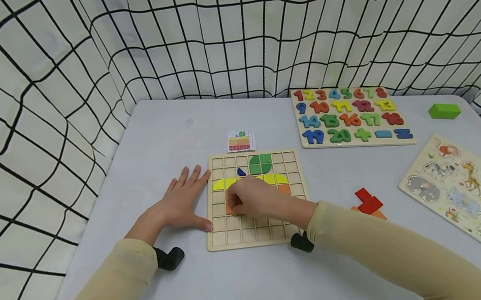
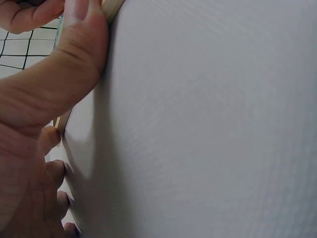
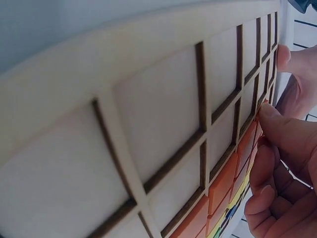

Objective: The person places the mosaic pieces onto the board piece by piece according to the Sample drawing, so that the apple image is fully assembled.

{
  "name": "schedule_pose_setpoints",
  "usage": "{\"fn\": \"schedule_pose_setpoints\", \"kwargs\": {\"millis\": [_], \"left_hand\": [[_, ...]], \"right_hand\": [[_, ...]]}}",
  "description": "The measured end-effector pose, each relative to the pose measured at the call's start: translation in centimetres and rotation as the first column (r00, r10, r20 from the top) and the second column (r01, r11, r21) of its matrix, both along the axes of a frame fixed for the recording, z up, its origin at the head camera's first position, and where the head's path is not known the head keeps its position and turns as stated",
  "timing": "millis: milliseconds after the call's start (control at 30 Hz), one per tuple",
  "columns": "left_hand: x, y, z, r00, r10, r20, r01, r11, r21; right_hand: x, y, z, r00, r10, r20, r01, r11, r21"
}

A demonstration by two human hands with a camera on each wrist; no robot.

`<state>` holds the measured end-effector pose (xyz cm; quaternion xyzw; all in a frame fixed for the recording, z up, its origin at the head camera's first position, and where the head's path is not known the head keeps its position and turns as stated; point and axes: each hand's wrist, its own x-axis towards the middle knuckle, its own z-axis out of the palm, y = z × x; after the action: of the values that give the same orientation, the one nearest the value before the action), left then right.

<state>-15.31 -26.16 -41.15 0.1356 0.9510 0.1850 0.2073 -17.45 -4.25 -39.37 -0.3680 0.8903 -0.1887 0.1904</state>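
A wooden grid board [image 1: 229,237] lies on the table. My left hand [image 1: 183,204] is spread flat at its left side, with thumb and fingers touching the edge. Over the board's left-middle cells, my right hand [image 1: 254,197] pinches an orange square tile [image 3: 259,117] at the end of the orange row; the fingers cover most of it. More orange tiles [image 3: 223,181] sit in the cells beside it. Yellow pieces [image 1: 281,178] fill a row above, partly hidden by the right hand. Higher up are green rounded pieces [image 1: 261,164] and a small blue piece [image 1: 241,172].
A small pattern card [image 1: 241,142] lies behind the board. Loose red tiles [image 1: 370,205] overlap orange ones to the right. Farther right are a number puzzle [image 1: 356,118], a green block [image 1: 445,111] and an animal puzzle [image 1: 458,186]. Black netting surrounds the table.
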Motion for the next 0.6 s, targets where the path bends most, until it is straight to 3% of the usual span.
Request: {"fn": "schedule_pose_setpoints", "kwargs": {"millis": [300,433,600], "left_hand": [[0.0,0.1,-0.4,1.000,0.012,0.000,-0.012,1.000,-0.005],[-0.1,0.1,-0.5,1.000,0.009,-0.004,-0.009,1.000,-0.023],[-0.2,0.0,-0.4,1.000,-0.001,-0.011,0.001,0.999,-0.033]], "right_hand": [[0.1,2.3,0.9,0.995,-0.089,0.040,0.091,0.994,-0.052],[-0.6,6.2,1.6,0.985,-0.169,0.030,0.171,0.983,-0.072],[-1.2,13.4,1.7,0.957,-0.290,-0.001,0.289,0.954,-0.078]]}}
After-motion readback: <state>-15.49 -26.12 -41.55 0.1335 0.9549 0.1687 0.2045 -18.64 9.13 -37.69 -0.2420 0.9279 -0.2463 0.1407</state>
